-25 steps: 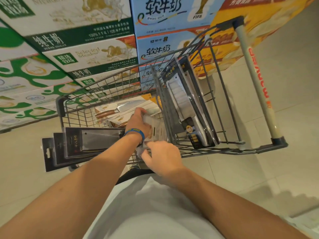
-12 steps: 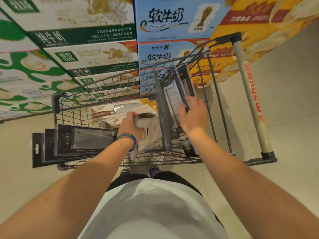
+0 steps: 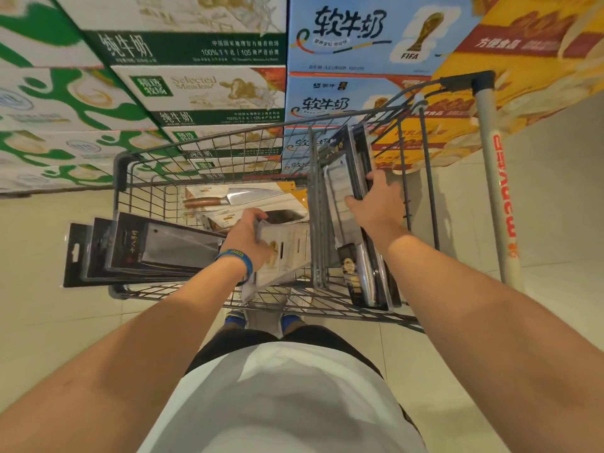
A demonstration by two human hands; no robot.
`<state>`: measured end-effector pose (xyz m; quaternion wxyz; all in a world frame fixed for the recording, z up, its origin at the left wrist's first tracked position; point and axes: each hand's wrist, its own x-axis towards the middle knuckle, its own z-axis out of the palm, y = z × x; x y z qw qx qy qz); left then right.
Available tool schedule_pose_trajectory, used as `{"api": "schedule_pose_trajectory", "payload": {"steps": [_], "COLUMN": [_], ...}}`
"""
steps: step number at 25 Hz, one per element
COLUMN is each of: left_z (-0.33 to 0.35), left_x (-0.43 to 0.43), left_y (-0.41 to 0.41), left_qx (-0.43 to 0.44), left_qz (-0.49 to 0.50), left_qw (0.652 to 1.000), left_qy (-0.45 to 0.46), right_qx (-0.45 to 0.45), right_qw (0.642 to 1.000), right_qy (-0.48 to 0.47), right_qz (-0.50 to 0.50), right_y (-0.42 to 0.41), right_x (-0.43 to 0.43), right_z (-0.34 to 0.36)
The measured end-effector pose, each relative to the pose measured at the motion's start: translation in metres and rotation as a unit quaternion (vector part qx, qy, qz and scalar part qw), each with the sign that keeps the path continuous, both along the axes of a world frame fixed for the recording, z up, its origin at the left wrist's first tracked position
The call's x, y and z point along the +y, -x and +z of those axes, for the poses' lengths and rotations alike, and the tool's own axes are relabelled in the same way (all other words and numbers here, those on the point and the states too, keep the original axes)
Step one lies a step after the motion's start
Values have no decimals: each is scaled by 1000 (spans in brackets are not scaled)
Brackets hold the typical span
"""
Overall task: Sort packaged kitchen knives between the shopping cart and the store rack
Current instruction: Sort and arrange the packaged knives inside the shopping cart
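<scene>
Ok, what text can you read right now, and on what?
"FIFA": blue milk carton
"软牛奶": same carton
"Selected Meadow": green-and-white milk carton
"纯牛奶": same carton
"JAMES": blue wristband
Cart handle lettering and white knife package print: unreadable

One left hand (image 3: 245, 237), one right hand (image 3: 376, 206), one shopping cart (image 3: 497, 191), three fanned black knife packs (image 3: 163, 248), at least two upright knife packs (image 3: 341, 186) and one hand-held white knife pack (image 3: 291, 253) appear.

Cart (image 3: 209, 165) top open; divider (image 3: 314, 197) midway; knife packs (image 3: 346, 191) seemingly crowd right
</scene>
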<state>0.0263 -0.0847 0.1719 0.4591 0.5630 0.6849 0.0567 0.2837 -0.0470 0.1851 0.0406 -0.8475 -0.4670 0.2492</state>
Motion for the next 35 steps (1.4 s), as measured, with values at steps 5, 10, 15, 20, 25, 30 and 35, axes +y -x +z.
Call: {"api": "schedule_pose_trajectory", "payload": {"steps": [5,10,15,20,25,30,35], "left_z": [2,1,-1,-2,-1,3,1], "left_x": [0,4,5,6,1,4,6], "left_y": [24,27,36,56,64,66,75], "left_qx": [-1,13,-2,-5,1,-8,-3], "left_qz": [-29,-42,-28,-24,-41,-57,-71], "left_qw": [999,999,999,1000,999,998,997], "left_qy": [26,17,23,18,16,30,37], "right_qx": [43,14,-7,-3,-9,41,107], "right_qw": [998,995,997,983,913,878,879], "right_qy": [-30,62,-63,-184,-402,-473,-464], "right_qz": [32,81,53,-2,-63,-53,-38], "right_y": [0,18,26,41,65,98,153], "right_x": [-9,5,-26,-27,-9,14,5], "right_z": [-6,5,37,84,156,224,235]}}
